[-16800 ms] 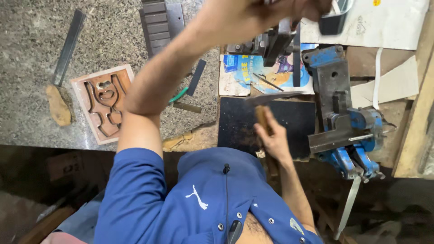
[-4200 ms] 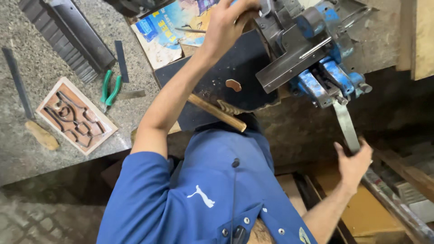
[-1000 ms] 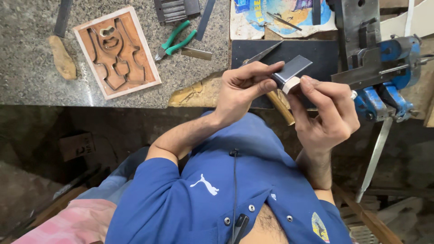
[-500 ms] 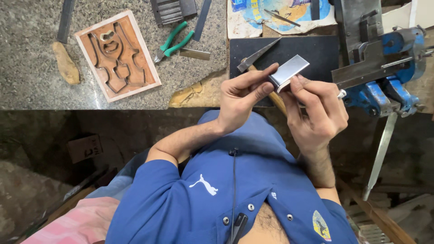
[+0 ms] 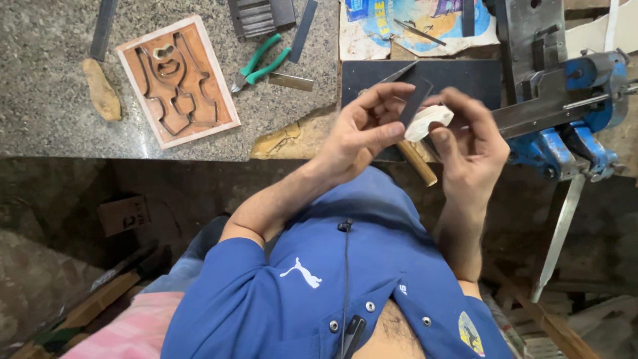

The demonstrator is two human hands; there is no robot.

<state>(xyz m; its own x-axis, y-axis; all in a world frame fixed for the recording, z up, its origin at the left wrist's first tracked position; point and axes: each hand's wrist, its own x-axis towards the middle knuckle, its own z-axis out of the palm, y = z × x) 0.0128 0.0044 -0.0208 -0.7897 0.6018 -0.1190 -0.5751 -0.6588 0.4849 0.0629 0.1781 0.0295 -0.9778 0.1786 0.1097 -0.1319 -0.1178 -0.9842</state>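
My left hand (image 5: 362, 133) pinches a dark flat metal strip (image 5: 415, 101), centre-right of frame. My right hand (image 5: 468, 143) grips a small white piece (image 5: 428, 121) w/ fingers closed, touching the strip. Beyond, right: blue vise (image 5: 571, 126). Upper left on granite bench (image 5: 53, 133): wooden template tray (image 5: 178, 80), green pliers (image 5: 260, 61).

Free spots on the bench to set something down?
Bare granite lies between the wooden-handled file and the carved wooden block, and below the green-handled pliers toward the bench edge. It is crowded from the dark mat to the blue vise, where both hands work.
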